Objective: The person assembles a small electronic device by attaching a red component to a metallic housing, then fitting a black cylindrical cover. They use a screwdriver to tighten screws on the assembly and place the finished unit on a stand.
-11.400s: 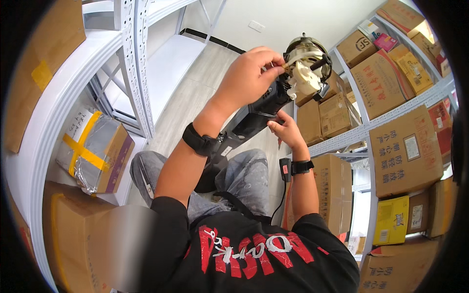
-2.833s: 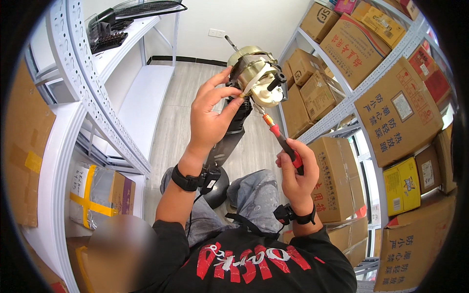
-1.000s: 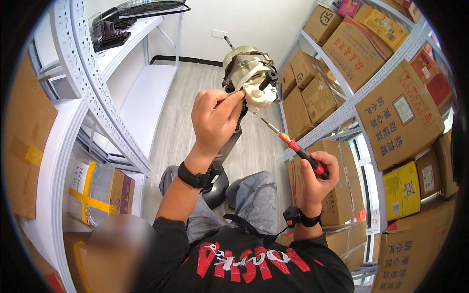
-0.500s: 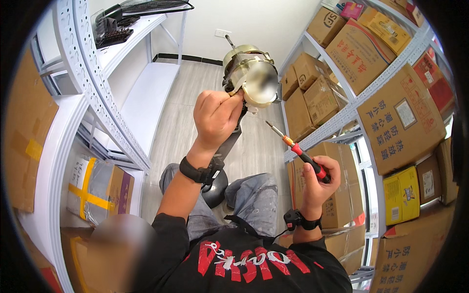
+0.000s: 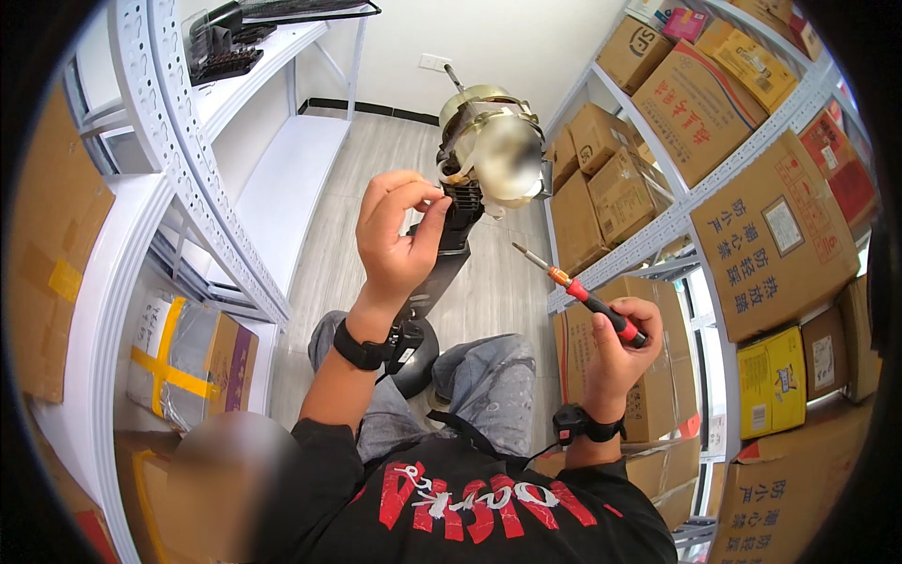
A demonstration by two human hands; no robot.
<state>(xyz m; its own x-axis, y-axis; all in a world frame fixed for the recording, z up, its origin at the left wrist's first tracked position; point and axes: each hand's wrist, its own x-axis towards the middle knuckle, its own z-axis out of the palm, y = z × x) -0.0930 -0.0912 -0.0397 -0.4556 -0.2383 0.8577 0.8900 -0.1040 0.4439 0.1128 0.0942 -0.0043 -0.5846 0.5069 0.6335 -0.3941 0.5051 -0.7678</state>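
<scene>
A bare fan motor (image 5: 475, 120) with a metal shell and a shaft at its far end sits atop a black stand (image 5: 438, 278). Part of its near end is blurred. My left hand (image 5: 399, 235) is just left of the motor's lower side, thumb and fingertips pinched together; anything between them is too small to make out. Under the motor, a black slotted part (image 5: 462, 195) shows beside those fingertips. In my right hand (image 5: 615, 352) is a red and black screwdriver (image 5: 584, 296), its tip pointing up and left toward the motor but apart from it.
The stand's round black base (image 5: 414, 367) rests between my knees. White shelving (image 5: 282, 179) runs along the left, with a black fan grille (image 5: 305, 9) on top. Cardboard boxes (image 5: 775, 235) fill the right-hand shelves, and a taped box (image 5: 188, 362) sits lower left.
My left hand has drawn back slightly left and down from the motor, uncovering the slotted part beneath it. The motor appears slightly farther right. My right hand still holds the screwdriver.
</scene>
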